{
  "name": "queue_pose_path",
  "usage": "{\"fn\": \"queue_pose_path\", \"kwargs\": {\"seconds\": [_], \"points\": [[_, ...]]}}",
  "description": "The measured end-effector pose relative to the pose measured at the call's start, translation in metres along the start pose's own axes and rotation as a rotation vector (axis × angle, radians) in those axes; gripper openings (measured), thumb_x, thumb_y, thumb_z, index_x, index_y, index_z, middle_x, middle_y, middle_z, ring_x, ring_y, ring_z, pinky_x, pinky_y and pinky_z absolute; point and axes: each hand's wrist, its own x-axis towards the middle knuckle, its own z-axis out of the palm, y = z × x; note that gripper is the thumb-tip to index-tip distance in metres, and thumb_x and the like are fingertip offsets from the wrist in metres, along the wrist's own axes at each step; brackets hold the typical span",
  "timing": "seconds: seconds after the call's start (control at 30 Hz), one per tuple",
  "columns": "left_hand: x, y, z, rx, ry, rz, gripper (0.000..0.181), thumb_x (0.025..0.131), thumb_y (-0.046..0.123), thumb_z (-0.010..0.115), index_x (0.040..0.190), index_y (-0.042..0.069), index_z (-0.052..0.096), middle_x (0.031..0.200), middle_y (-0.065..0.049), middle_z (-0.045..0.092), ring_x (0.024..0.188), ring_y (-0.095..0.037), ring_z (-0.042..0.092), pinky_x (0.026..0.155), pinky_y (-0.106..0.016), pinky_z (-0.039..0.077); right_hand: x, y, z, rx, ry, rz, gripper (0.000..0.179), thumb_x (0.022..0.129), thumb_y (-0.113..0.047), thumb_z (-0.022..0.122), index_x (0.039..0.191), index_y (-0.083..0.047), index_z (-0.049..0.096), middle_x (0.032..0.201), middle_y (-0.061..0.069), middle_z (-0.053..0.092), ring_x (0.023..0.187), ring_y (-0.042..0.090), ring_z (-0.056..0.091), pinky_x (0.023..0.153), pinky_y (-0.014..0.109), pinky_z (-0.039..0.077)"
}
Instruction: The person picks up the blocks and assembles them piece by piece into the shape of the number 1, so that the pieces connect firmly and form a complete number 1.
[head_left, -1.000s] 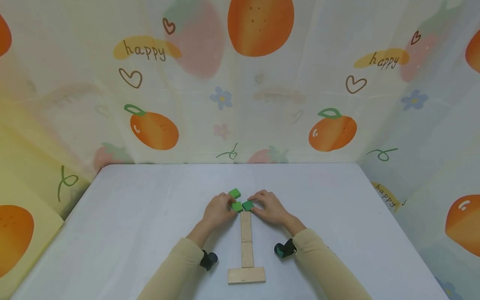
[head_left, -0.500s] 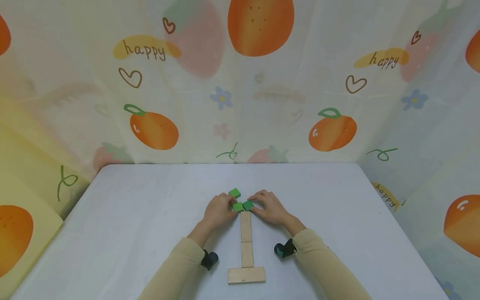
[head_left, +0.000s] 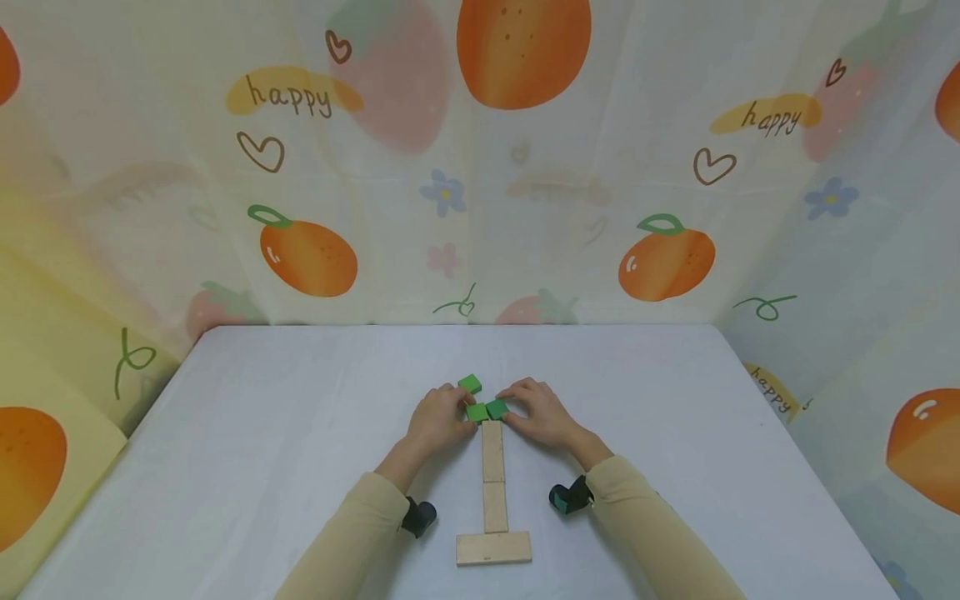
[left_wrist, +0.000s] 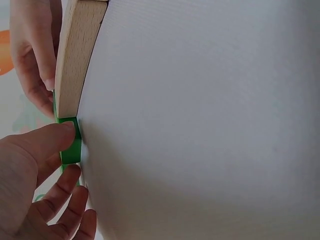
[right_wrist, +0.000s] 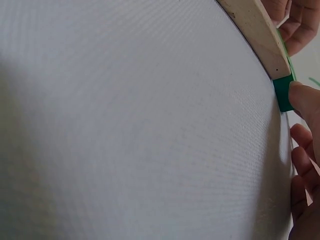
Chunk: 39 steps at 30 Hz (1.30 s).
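Note:
At the far end of a line of wooden blocks, my left hand [head_left: 437, 418] pinches a light green block [head_left: 477, 412] between thumb and fingers. My right hand [head_left: 542, 413] pinches a darker green block [head_left: 497, 408] from the right. The two green blocks sit side by side on the table, right at the top end of the upper wooden block [head_left: 492, 450]. Another light green block [head_left: 470, 383] lies just beyond the left fingers. In the left wrist view the thumb presses the near face of the green block [left_wrist: 74, 145]; in the right wrist view the thumb covers part of the dark green block [right_wrist: 284, 92].
A second upright wooden block [head_left: 495, 507] continues the line toward me. It meets a crosswise wooden block [head_left: 492, 549] at the near end. The white table [head_left: 315, 400] runs back to a fruit-patterned curtain [head_left: 525, 250]. Dark wrist cameras [head_left: 420, 517] hang below both sleeves.
The light green block in my left hand has slid slightly right, up close against the dark green one. My right hand stays nearly still.

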Motion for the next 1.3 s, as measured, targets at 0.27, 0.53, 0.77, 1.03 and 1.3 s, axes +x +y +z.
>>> {"fn": "queue_pose_path", "kwargs": {"seconds": [0.27, 0.53, 0.77, 1.03, 1.3], "points": [[-0.0001, 0.001, -0.0022, 0.001, -0.009, 0.001, 0.03, 0.071, 0.02, 0.077, 0.098, 0.011, 0.067, 0.088, -0.004, 0.06, 0.082, -0.021, 0.055, 0.071, -0.035, 0.046, 0.0, -0.0006, -0.0011, 0.015, -0.009, 0.005, 0.028, 0.083, -0.019, 0.066, 0.111, -0.013, 0.063, 0.111, 0.009, 0.056, 0.103, 0.026, 0.049, 0.088, 0.043, 0.039], [-0.0002, 0.0001, -0.0021, 0.002, -0.014, -0.003, 0.03, 0.071, 0.021, 0.077, 0.098, 0.011, 0.066, 0.089, -0.004, 0.06, 0.083, -0.021, 0.054, 0.072, -0.035, 0.046, -0.0001, -0.0003, -0.0012, 0.012, -0.012, 0.005, 0.029, 0.084, -0.018, 0.066, 0.112, -0.013, 0.063, 0.111, 0.008, 0.056, 0.103, 0.026, 0.049, 0.088, 0.043, 0.039], [-0.0008, -0.0003, -0.0023, 0.0, -0.012, -0.002, 0.03, 0.071, 0.021, 0.076, 0.098, 0.012, 0.066, 0.09, -0.004, 0.06, 0.083, -0.021, 0.054, 0.073, -0.035, 0.046, -0.0001, -0.0004, -0.0014, 0.009, -0.015, 0.006, 0.029, 0.084, -0.019, 0.066, 0.112, -0.013, 0.062, 0.111, 0.009, 0.056, 0.104, 0.026, 0.049, 0.089, 0.044, 0.039], [0.0004, -0.0015, -0.0012, -0.008, -0.022, -0.006, 0.032, 0.07, 0.022, 0.077, 0.099, 0.011, 0.066, 0.089, -0.003, 0.06, 0.083, -0.02, 0.054, 0.073, -0.035, 0.046, 0.0005, -0.0006, -0.0019, 0.001, -0.012, -0.003, 0.029, 0.084, -0.018, 0.066, 0.112, -0.013, 0.063, 0.111, 0.009, 0.056, 0.103, 0.026, 0.05, 0.089, 0.044, 0.039], [0.0025, -0.0041, -0.0044, -0.057, -0.067, -0.016, 0.037, 0.071, 0.023, 0.077, 0.103, 0.01, 0.065, 0.092, -0.004, 0.06, 0.084, -0.02, 0.055, 0.075, -0.035, 0.047, 0.0001, -0.0006, -0.0014, 0.011, -0.014, 0.005, 0.029, 0.083, -0.018, 0.066, 0.112, -0.013, 0.063, 0.111, 0.009, 0.056, 0.103, 0.026, 0.05, 0.089, 0.043, 0.039]]}}
